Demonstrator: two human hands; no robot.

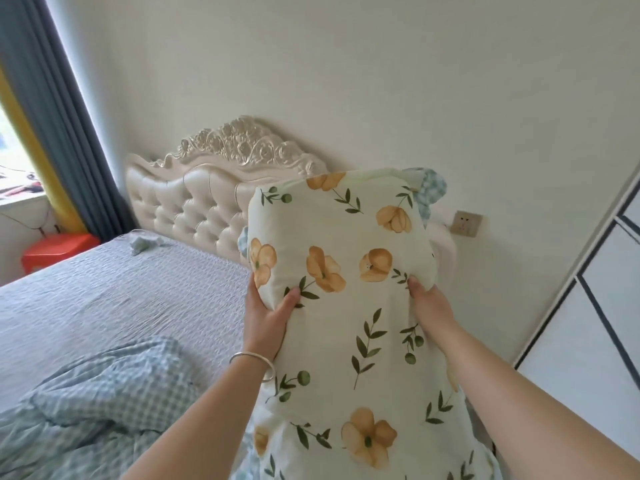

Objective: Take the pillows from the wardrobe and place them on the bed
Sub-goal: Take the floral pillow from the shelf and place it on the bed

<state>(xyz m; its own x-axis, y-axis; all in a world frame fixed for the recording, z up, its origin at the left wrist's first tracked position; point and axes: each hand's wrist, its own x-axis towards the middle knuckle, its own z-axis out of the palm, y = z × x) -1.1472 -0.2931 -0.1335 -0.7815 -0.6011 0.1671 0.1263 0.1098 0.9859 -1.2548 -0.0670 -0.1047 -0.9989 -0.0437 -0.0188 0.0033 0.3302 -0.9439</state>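
I hold a cream pillow (346, 244) printed with orange flowers and green leaves, upright in front of me, over the right side of the bed (114, 299). My left hand (268, 317) grips its left edge, thumb on the front. My right hand (427, 301) grips its right edge. Below them hangs more of the same floral fabric (363, 427); whether it is a second pillow I cannot tell. The pillow hides the right end of the tufted cream headboard (194, 206). A white wardrobe door (595, 306) with dark lines stands at the right.
A blue checked blanket (104, 403) lies rumpled on the bed's near left. A small pale cloth (142, 244) lies near the headboard. A red stool (55, 252) stands by the blue curtain (65, 126) and window. A wall socket (465, 223) sits right of the pillow.
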